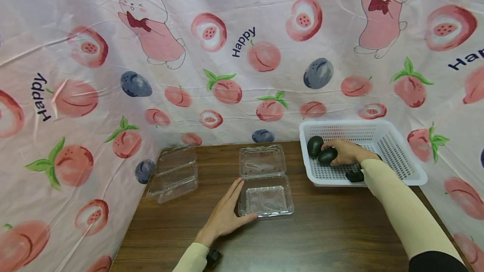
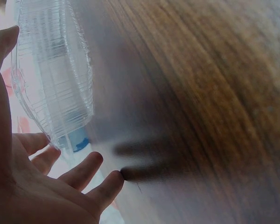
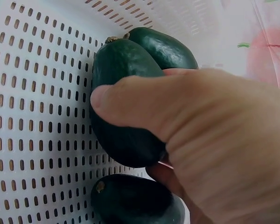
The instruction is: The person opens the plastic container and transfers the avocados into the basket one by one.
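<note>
At the table's right rear, my right hand (image 1: 345, 151) reaches into a white perforated basket (image 1: 395, 154) and grips a dark green avocado (image 3: 123, 140), thumb on top of it. A second avocado (image 1: 315, 146) lies against it toward the basket's left wall, and a third (image 3: 135, 200) shows low in the right wrist view. In front of me lies a clear plastic clamshell box (image 1: 266, 198) with its lid raised back. My left hand (image 1: 224, 215) is at its left side, fingers extended along the edge and thumb at the near corner.
Another clear clamshell box (image 1: 175, 177), lid up, stands at the left rear of the brown wooden table (image 1: 321, 230). A fruit-printed cloth (image 1: 227, 66) hangs behind the table and along both sides.
</note>
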`<action>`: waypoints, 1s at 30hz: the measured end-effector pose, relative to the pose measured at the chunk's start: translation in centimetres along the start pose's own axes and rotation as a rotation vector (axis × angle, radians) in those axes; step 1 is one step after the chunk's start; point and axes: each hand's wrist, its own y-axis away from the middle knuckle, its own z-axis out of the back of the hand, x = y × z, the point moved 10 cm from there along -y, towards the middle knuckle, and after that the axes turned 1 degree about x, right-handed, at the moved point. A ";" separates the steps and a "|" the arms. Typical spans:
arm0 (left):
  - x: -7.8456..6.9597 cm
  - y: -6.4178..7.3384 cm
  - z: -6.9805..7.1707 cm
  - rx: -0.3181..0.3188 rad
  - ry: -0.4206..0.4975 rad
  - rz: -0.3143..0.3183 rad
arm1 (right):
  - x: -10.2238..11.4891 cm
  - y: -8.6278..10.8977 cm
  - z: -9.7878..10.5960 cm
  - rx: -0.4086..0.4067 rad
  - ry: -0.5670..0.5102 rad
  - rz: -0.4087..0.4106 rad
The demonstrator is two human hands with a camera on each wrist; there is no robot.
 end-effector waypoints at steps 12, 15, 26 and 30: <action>0.0 0.0 0.0 0.004 -0.011 -0.002 | -0.1 0.3 0.6 -0.039 0.010 -0.034; 0.0 -0.1 0.0 0.006 -0.017 -0.004 | -0.2 0.4 0.7 -0.051 0.008 -0.032; 0.0 -0.2 0.0 0.006 -0.012 0.004 | 0.1 0.7 1.1 -0.053 -0.037 -0.019; -0.1 -0.2 0.0 0.000 -0.009 0.002 | 0.1 0.7 1.1 -0.042 -0.058 -0.029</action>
